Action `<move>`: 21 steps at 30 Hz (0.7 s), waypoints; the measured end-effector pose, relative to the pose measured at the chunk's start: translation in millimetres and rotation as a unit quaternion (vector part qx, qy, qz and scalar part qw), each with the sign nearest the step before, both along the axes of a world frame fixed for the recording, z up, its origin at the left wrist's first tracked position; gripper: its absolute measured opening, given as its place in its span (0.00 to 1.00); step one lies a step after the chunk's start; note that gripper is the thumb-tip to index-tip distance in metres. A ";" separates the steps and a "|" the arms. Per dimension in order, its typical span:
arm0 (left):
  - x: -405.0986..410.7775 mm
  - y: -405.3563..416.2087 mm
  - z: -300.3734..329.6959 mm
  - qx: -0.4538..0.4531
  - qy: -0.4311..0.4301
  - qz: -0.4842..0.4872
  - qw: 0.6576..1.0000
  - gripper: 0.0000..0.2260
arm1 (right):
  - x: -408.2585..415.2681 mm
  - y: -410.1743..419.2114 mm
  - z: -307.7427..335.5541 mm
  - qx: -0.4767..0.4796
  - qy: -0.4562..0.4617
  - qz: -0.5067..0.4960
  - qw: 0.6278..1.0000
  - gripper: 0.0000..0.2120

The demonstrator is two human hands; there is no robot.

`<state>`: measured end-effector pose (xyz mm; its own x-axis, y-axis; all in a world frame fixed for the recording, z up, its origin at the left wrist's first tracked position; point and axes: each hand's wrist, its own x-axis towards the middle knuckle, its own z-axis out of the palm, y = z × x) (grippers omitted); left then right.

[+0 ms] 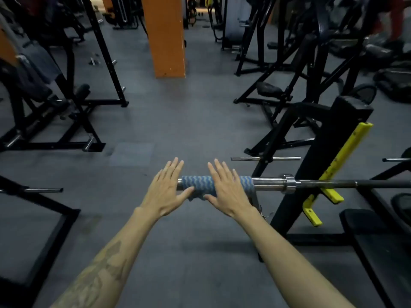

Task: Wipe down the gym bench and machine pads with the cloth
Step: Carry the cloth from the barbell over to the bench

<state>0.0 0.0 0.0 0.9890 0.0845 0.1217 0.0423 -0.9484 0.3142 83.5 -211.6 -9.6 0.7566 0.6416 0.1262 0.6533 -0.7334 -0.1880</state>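
A blue cloth with a white wavy pattern (201,184) is wrapped around the left end sleeve of a steel barbell (271,182). My left hand (166,190) lies flat with straight fingers at the sleeve's left tip, its thumb touching the cloth. My right hand (226,187) rests flat on the cloth just to the right, fingers straight and spread. The barbell sits on a black rack with yellow hooks (333,174). A black bench pad (375,238) shows at the lower right, partly cut off by the frame edge.
Grey rubber floor (178,121) stretches ahead to an orange pillar (165,36). Black machine frames stand at the left (66,121) and right (289,70). Chrome plate pegs (264,158) stick out near the rack.
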 end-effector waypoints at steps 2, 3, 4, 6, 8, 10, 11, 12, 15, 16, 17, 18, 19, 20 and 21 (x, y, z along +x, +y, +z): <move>-2.5 8.7 -6.8 -0.005 0.012 0.007 1.000 0.42 | -3.1 14.3 -14.2 -0.013 -0.008 0.017 1.000 0.47; -4.6 13.1 -13.0 0.000 0.021 0.014 1.000 0.42 | -5.3 21.6 -23.4 -0.027 -0.007 0.019 0.999 0.47; -8.1 17.1 -17.6 0.006 0.028 0.021 0.999 0.41 | -8.5 29.6 -31.5 -0.036 -0.009 0.022 0.999 0.47; -11.6 24.4 -27.6 0.014 0.027 0.023 0.999 0.38 | -9.8 46.7 -46.6 -0.037 -0.015 0.015 0.999 0.48; -13.9 34.9 -33.7 0.020 0.027 0.020 0.999 0.33 | -7.4 60.9 -58.4 -0.043 -0.033 0.000 0.999 0.47; -13.9 45.5 -40.3 0.021 0.038 0.016 0.999 0.31 | -5.0 72.4 -67.4 -0.064 -0.053 -0.007 0.996 0.47; -13.5 50.3 -42.6 0.016 0.041 0.014 0.999 0.31 | -3.0 76.6 -70.2 -0.077 -0.058 -0.011 0.995 0.48; -13.1 54.5 -44.0 0.012 0.042 0.012 0.999 0.31 | 0.2 80.3 -73.3 -0.079 -0.064 -0.015 0.995 0.49; -8.4 64.9 -48.2 0.011 0.051 0.002 0.999 0.31 | 11.6 85.3 -78.8 -0.080 -0.075 -0.033 0.993 0.47; -6.2 66.6 -48.6 0.013 0.052 0.000 0.999 0.33 | 15.7 85.7 -80.8 -0.065 -0.084 -0.036 0.994 0.45; -4.2 68.2 -49.9 0.014 0.051 -0.003 0.999 0.35 | 19.6 85.3 -83.0 -0.051 -0.093 -0.034 0.994 0.42; -2.2 69.3 -51.2 0.011 0.049 -0.005 0.999 0.37 | 24.1 84.2 -86.0 -0.026 -0.103 -0.025 0.994 0.39; -0.2 70.1 -52.3 0.006 0.046 -0.008 0.999 0.37 | 28.7 82.5 -88.8 0.003 -0.111 -0.014 0.994 0.35; 1.6 70.8 -53.0 0.000 0.043 -0.012 0.999 0.37 | 32.7 80.4 -92.3 0.040 -0.124 -0.005 0.991 0.29; 3.4 71.2 -53.4 -0.004 0.043 -0.014 0.999 0.37 | 35.3 79.3 -94.0 0.079 -0.132 -0.003 0.988 0.24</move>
